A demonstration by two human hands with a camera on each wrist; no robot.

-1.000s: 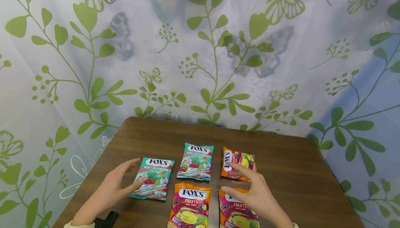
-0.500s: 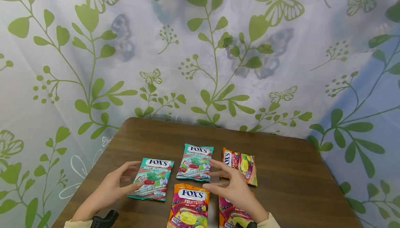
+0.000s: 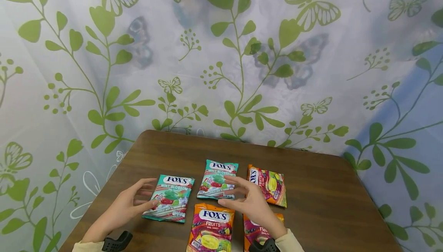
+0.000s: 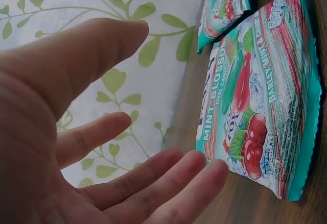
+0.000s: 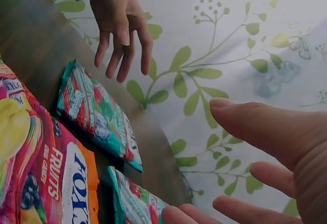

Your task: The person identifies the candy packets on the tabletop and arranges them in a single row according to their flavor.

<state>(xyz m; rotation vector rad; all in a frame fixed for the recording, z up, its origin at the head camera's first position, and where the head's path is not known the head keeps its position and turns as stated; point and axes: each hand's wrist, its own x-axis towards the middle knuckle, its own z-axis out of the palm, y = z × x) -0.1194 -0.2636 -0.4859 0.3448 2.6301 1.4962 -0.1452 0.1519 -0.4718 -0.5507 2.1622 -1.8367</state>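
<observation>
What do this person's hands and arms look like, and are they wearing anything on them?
The left hand and right hand are bare, with no gloves or rings showing. At the picture's bottom edge, a cream left sleeve and matching right sleeve show. Each wrist has a curved black piece: the left band and right band. No cables show.

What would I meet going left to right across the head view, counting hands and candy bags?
Left hand, left Mint Blossom bag, farther Mint Blossom bag, sideways Fruits bag. Left out for overlap: right hand, front middle Fruits bag, front right Fruits bag.
</observation>
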